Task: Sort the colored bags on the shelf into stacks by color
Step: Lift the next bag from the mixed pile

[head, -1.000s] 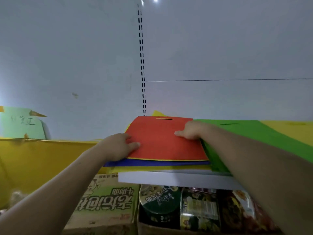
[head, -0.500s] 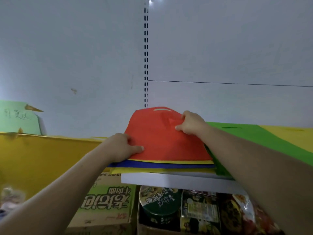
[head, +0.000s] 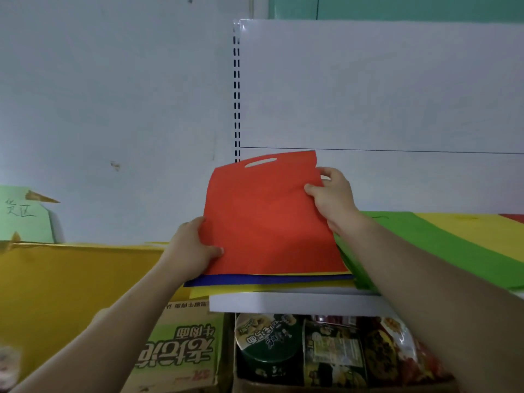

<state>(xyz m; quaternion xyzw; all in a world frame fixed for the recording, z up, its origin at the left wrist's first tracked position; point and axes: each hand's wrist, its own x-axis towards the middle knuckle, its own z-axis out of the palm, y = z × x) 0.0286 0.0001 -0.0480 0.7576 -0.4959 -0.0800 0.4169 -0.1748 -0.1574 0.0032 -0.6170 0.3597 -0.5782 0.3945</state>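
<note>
Change: a second ago the red bag (head: 269,219) lay flat on top of the mixed pile. Now its far edge, the one with the cut-out handle, stands up off the pile and tilts toward the back wall. Near edge sits low, at the front of the pile; cannot tell whether it touches.

Meaning for the task: top bag is being peeled off for sorting. Pile under it shows a thin yellow edge, a blue bag (head: 255,280) and another yellow bag (head: 255,291), all on the shelf (head: 297,306), so this pile is unsorted. To the right on the same shelf: green bags (head: 442,245), then a yellow stack (head: 482,231), then a sliver of red (head: 514,218) at the frame edge. My guess is the red bag belongs over there, well apart from where it is now. Early to middle of the job, judging by the mix left.

Hands:
- Right hand (head: 334,197) reaches up at the bag's right edge, near the top corner. Its fingers (head: 329,173) curl over the edge from behind, thumb on the front face: a pinch on the bag.
- Left hand (head: 190,251) is lower, at the bag's left edge near the bottom corner. Thumb lies on the front face; the other fingers are behind the bag, hidden. Reads as a pinch too.
- Both forearms stretch up and forward; shelf sits high for this person.

Below the shelf: a cardboard box (head: 181,353) with green print, and packaged food.
</note>
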